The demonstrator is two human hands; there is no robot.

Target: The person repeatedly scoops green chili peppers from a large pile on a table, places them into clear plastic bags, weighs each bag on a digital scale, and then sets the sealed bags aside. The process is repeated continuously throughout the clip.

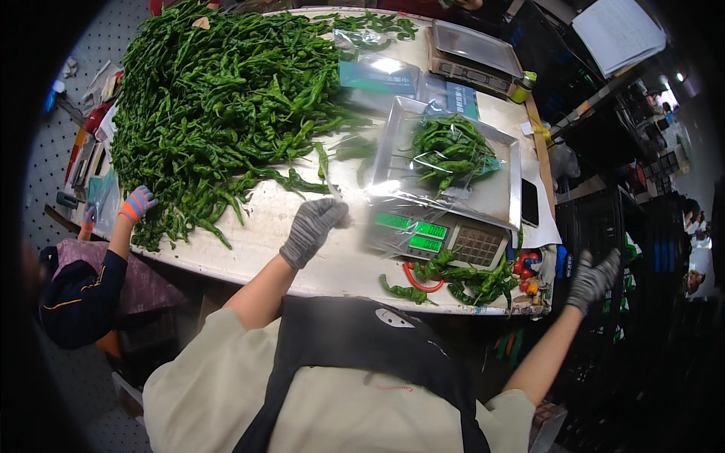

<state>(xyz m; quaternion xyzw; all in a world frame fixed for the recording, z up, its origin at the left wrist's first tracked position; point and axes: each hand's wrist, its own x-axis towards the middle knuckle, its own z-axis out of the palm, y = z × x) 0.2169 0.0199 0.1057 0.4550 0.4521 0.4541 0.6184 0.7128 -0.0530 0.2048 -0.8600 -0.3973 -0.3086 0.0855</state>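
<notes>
My left hand (313, 232), in a grey knit glove, pinches the edge of a clear plastic bag (371, 226), which is blurred and hangs partly over the scale's green display. Away to the right of the table, my right hand (593, 280) is in a like glove, its fingers apart and nothing in it. On the metal pan (391, 150) of the digital scale (481, 246) lies a bunch of green peppers (453, 147) in clear wrapping. Between my hand and the big pile of long green peppers (226, 102), a single pepper (322, 160) lies on the white tabletop (272, 226).
A second scale (476, 54) and a yellow-green container (524, 86) stand at the back. Printed plastic bags (379, 79) lie behind the pan. A phone (529, 202), loose peppers (476, 283) and a red ring (422, 280) are nearer. A person's gloved hand (137, 204) touches the pile.
</notes>
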